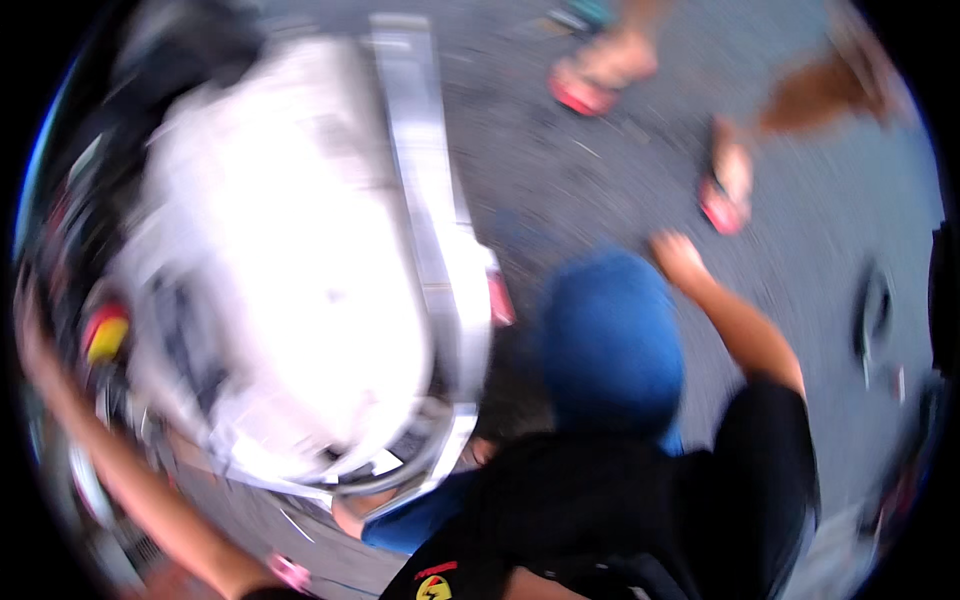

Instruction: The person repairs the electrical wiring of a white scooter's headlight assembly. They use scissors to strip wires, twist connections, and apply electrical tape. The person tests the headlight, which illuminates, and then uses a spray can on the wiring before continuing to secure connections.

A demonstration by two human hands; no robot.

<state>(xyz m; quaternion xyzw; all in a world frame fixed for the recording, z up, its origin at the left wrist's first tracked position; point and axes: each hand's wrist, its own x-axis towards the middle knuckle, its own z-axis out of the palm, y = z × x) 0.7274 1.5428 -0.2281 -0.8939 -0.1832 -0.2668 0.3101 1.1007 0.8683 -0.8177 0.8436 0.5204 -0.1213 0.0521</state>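
Note:
My left arm stretches out to the far left, and my left hand [32, 335] is smeared by motion at the picture's edge. Close to it are dark machine-like parts and a small red and yellow round piece [105, 333]. A large, overexposed white bulky thing [300, 240] fills the left half; its kind cannot be made out. Along its right side runs a silvery metal strip [420, 140]. Over the dark ground, beyond my blue-clad knee [615, 340], is my right hand [679, 256]. Its fingers are blurred, and nothing clear shows in them.
Another person's feet in red sandals [590, 82] stand on the grey ground at the upper right. A dark loop-shaped thing [876, 305] lies at the right. A red piece [500, 297] sticks out beside the metal strip. Something pink [290, 571] lies at the lower left.

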